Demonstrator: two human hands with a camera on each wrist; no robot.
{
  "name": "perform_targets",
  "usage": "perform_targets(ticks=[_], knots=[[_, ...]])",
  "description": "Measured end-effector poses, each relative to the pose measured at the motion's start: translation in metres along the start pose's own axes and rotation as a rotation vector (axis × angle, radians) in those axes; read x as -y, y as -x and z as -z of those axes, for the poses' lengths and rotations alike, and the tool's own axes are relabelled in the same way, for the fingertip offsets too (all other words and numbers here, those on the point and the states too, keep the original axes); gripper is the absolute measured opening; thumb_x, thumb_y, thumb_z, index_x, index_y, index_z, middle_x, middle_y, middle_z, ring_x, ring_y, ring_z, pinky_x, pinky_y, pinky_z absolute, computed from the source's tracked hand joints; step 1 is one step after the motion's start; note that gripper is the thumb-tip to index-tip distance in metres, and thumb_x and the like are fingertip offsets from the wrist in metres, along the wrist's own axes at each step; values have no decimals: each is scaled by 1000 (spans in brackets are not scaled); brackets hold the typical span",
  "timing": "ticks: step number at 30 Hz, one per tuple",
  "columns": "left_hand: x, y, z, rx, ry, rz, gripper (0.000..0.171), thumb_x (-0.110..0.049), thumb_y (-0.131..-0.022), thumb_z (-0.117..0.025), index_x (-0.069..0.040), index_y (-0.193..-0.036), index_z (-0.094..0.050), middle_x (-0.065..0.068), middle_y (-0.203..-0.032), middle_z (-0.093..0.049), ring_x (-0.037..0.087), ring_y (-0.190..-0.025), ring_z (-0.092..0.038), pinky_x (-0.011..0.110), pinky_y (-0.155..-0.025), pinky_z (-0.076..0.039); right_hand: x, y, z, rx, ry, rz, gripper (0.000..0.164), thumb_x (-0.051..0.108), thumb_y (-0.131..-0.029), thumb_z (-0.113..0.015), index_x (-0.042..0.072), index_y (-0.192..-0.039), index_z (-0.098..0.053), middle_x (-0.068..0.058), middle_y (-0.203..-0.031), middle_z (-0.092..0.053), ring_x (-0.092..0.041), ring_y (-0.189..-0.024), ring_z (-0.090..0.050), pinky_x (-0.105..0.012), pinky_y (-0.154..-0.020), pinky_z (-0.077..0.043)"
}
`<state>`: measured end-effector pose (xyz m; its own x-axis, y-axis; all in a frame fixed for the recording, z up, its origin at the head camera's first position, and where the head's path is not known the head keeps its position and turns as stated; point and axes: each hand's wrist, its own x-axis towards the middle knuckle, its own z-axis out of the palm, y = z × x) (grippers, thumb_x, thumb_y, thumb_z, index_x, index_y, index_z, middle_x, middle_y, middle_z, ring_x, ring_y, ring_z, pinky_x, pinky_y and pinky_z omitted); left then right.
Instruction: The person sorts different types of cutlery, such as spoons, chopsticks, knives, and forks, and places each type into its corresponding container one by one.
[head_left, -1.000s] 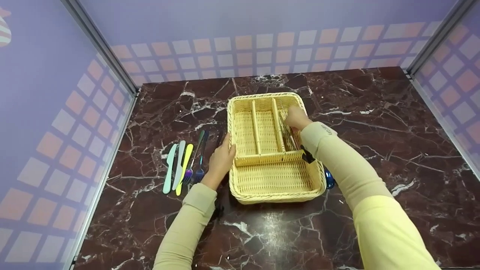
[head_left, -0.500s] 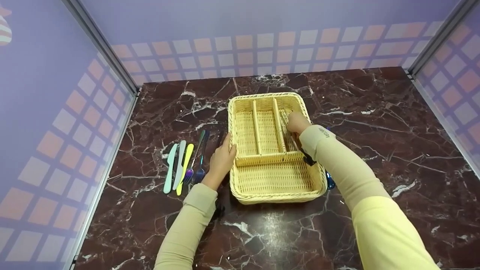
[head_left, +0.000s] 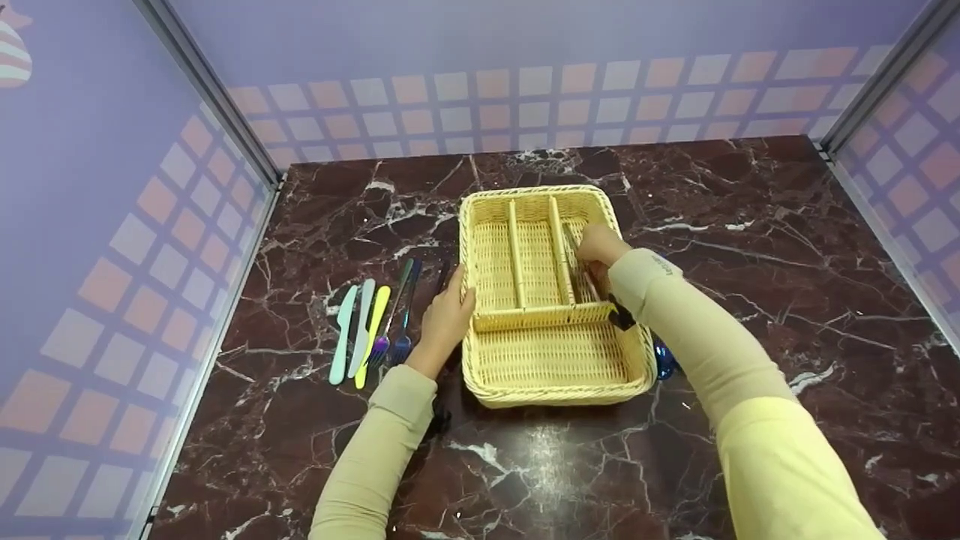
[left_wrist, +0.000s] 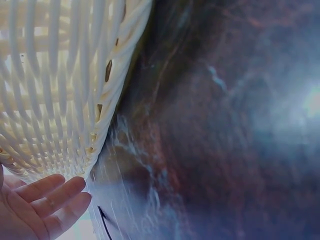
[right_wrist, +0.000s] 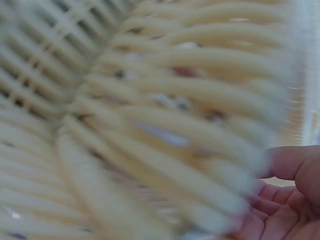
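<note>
A pale yellow wicker basket [head_left: 559, 395] with divided compartments stands mid-table in the head view. My left hand [head_left: 444, 316] rests against its left side, and the left wrist view shows those fingers extended beside the weave [left_wrist: 45, 90]. Inside the far right compartment is my right hand [head_left: 602, 244], close to a slim, dark cutlery piece [head_left: 584, 271] lying lengthwise there. Wicker partly covers the right fingers in the right wrist view; I cannot tell whether they hold the piece.
Left of the basket lie a mint knife [head_left: 343, 337], a grey knife [head_left: 362, 330], a yellow-handled piece [head_left: 373, 337], a purple fork [head_left: 380, 346] and a blue fork [head_left: 403, 345]. A shiny blue spoon [head_left: 664, 360] shows under the right forearm. Patterned panels [head_left: 525, 90] surround the marble table.
My right hand has shifted slightly toward me within the far right compartment, and the slim cutlery piece there has shifted a little. The left hand stays against the basket.
</note>
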<state>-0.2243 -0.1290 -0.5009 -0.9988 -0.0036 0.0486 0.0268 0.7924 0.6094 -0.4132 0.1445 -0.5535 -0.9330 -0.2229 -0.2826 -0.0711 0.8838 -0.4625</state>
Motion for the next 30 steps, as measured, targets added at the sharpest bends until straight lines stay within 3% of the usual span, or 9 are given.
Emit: perform_targets(ticks=[3, 5, 7, 11, 17, 21, 23, 26, 30], knots=[[0, 2, 0, -6, -4, 8, 50, -28, -97, -42, -12, -144, -31, 0, -58, -41, 15, -46, -36, 30, -46, -29, 53, 77, 48, -21, -230, 5, 19, -4, -77, -42, -13, -88, -54, -18, -69, -58, -14, -40, -54, -29, -42, -48], [0, 3, 1, -11, -6, 6, 50, -28, -97, -42, -12, -143, -31, 0, -59, -41, 16, -47, -37, 31, -46, -30, 62, 103, 64, -116, -334, 58, 26, 0, -83, -43, -13, -104, -52, -17, -76, -57, -7, -42, -51, -23, -43, -47], [1, 4, 1, -15, -12, 4, 50, -28, -97, -42, -12, -143, -32, 0, -59, -41, 16, -47, -38, 31, -47, -31, 58, 118, 70, -213, -349, 110, 31, 5, -87, -44, -11, -113, -51, -17, -82, -59, -4, -46, -50, -18, -44, -45], [3, 6, 2, -15, -11, -5, 50, -27, -97, -42, -11, -143, -32, 0, -58, -41, 16, -47, -37, 31, -47, -30, 38, 139, 63, -319, -271, 124, 29, 10, -90, -48, -6, -112, -53, -18, -85, -60, -8, -50, -52, -21, -47, -44], [8, 7, 3, -40, -21, -13, 49, -27, -97, -42, -10, -142, -33, -1, -58, -41, 15, -48, -37, 31, -48, -31, 16, 163, 33, -220, -123, 70, 41, 19, -92, -49, -8, -123, -44, -18, -80, -59, -20, -54, -52, -34, -52, -42], [6, 6, 5, -36, -15, -7, 50, -29, -97, -42, -12, -143, -33, 9, -68, -53, 21, -51, -44, 35, -50, -36, 16, 172, 17, -242, 43, 87, 41, 20, -95, -43, -11, -122, -40, -16, -65, -53, -28, -51, -51, -39, -45, -38], [3, 4, 7, -20, -25, -8, 52, -30, -97, -42, -11, -143, -31, 15, -89, -62, 27, -60, -54, 39, -55, -42, 16, 175, 11, -292, 114, 109, 37, 18, -96, -40, -12, -117, -40, -17, -58, -51, -32, -46, -51, -43, -41, -37], [0, -1, 14, 6, -39, -1, 55, -32, -96, -43, -8, -143, -30, 18, -120, -58, 33, -90, -61, 44, -76, -47, 14, 175, 6, -373, 179, 128, 34, 16, -96, -40, -14, -113, -41, -20, -55, -51, -36, -44, -51, -47, -40, -39], [6, -11, 39, -33, -46, 15, 45, -29, -96, -46, 0, -131, -47, 17, -119, -59, 32, -106, -57, 42, -90, -44, 12, 176, 4, -414, 174, 129, 33, 16, -96, -41, -14, -111, -43, -23, -57, -52, -38, -46, -53, -50, -42, -40]])
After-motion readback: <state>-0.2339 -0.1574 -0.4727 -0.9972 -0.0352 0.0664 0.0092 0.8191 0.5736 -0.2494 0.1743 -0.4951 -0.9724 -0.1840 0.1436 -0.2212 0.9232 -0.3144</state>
